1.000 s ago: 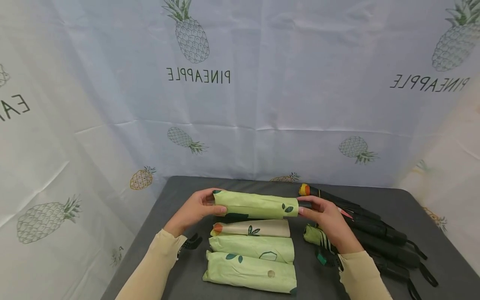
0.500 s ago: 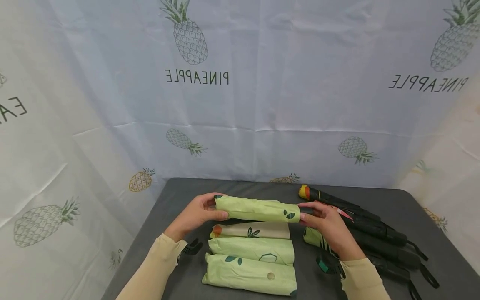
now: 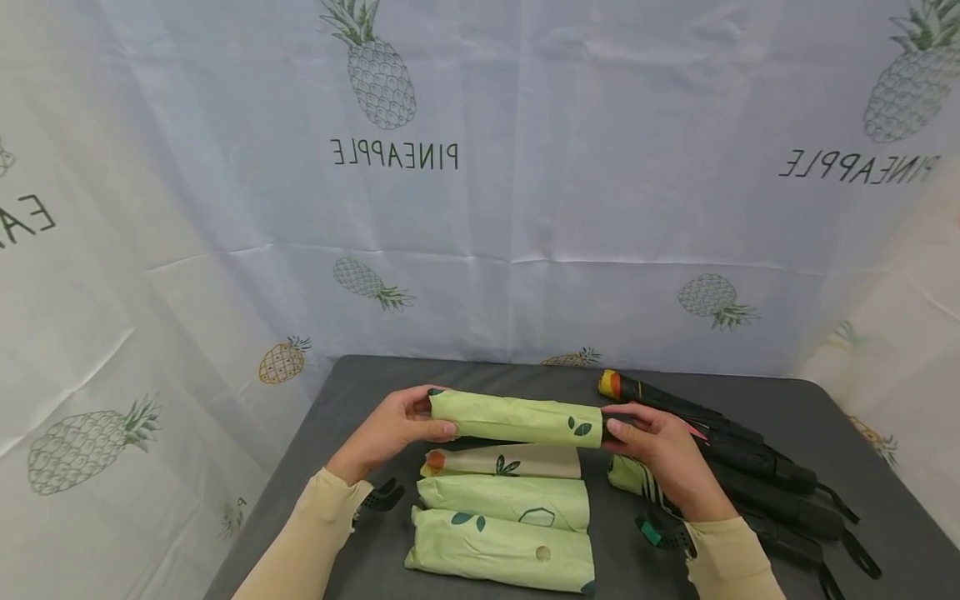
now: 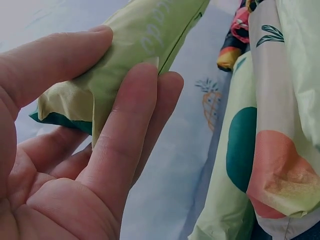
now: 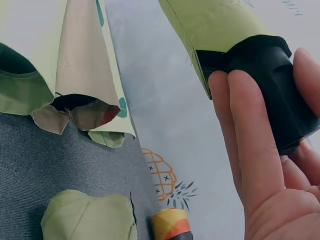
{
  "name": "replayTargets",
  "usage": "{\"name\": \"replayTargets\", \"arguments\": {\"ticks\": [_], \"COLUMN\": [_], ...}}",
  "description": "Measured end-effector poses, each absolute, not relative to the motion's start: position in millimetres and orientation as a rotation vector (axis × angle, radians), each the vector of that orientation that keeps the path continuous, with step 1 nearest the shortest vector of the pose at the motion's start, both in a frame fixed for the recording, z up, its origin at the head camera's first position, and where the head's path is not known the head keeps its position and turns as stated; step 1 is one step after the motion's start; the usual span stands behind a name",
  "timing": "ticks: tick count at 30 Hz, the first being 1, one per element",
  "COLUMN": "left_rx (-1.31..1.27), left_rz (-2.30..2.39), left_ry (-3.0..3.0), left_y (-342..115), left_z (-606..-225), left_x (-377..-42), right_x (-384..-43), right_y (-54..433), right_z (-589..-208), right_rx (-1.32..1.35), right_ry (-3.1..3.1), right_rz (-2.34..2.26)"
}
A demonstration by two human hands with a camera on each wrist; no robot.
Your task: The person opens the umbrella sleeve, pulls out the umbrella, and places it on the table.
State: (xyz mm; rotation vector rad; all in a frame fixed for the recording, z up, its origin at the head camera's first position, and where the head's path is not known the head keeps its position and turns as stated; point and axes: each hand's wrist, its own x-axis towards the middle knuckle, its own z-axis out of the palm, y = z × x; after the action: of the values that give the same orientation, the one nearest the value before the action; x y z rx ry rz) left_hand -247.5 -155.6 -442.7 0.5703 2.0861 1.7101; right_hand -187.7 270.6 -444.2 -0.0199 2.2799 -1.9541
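Observation:
In the head view a light green umbrella sleeve (image 3: pixel 517 417) with dark leaf prints is held level over the table. My left hand (image 3: pixel 386 429) pinches its left end between thumb and fingers; the left wrist view shows that end (image 4: pixel 70 107) folded, with a dark green tip. A black umbrella handle (image 5: pixel 272 90) sticks out of the sleeve's right end. Fingers and thumb of my right hand (image 3: pixel 660 450) grip this handle. The rest of the umbrella is hidden inside the sleeve.
Nearer on the grey table (image 3: pixel 360 550) lie a cream sleeve (image 3: pixel 540 461) and green sleeves (image 3: pixel 502 500), (image 3: pixel 498 550) side by side. Several folded umbrellas (image 3: pixel 772 492) with black handles and wrist straps lie at the right. A pineapple-print curtain (image 3: pixel 480 217) hangs behind.
The held sleeve has come slightly down and toward me. My right hand has shifted a little to the right with the handle, and more black shows beyond the sleeve's mouth.

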Motion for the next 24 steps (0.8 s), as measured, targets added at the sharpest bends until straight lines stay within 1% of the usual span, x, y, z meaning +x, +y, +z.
{"name": "replayTargets", "arguments": {"ticks": [6,16,24], "left_rx": [0.589,0.582,0.569], "left_rz": [1.719,1.728,1.724], "left_ry": [2.071,2.054,2.049], "left_y": [-157,-161,-161], "left_z": [-441,-437,-436], "left_x": [-247,-248,-249], "right_x": [-187,-186,-186], "right_y": [272,280,282], "right_z": [-443,-441,-439], "right_rx": [-0.023,0.048,0.011], "right_ry": [2.278,2.269,2.269], "right_rz": [-1.972,-1.992,-2.014]}}
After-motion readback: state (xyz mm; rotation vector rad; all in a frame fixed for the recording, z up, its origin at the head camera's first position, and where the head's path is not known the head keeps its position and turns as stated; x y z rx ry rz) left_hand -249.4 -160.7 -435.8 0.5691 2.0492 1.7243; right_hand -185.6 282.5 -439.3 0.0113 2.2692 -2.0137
